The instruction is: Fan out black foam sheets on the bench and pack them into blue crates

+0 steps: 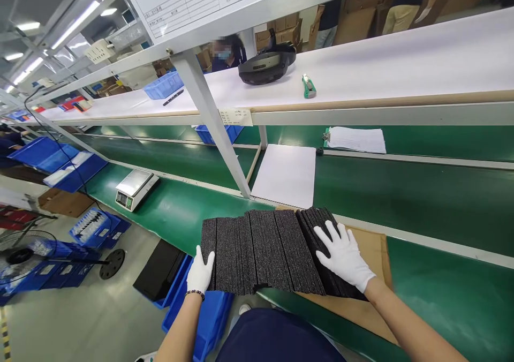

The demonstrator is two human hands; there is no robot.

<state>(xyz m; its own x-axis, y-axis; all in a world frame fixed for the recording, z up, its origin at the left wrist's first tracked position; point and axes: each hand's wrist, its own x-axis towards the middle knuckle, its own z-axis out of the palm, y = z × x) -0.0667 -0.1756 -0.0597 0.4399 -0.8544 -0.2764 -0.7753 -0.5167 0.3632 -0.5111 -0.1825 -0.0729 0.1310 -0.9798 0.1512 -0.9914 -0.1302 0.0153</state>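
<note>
Both gloved hands are down on a fanned row of black foam sheets (263,249) at the near edge of the green table (441,201). Left hand (199,272) presses the row's left end, fingers together and flat. Right hand (343,255) lies spread open across the right end. A cardboard sheet (375,255) lies underneath, mostly hidden.

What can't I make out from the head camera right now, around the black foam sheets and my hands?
- Head view: cardboard sheet mostly covered by the black foam sheets.
- Sheet count: overlapping edges too fine to count.
- Right hand hides the sheets beneath it.
- Left hand: palm side hidden; grip unclear.
- Paper label on the rail: print too small.
- Clipboard papers: text unreadable.
</note>
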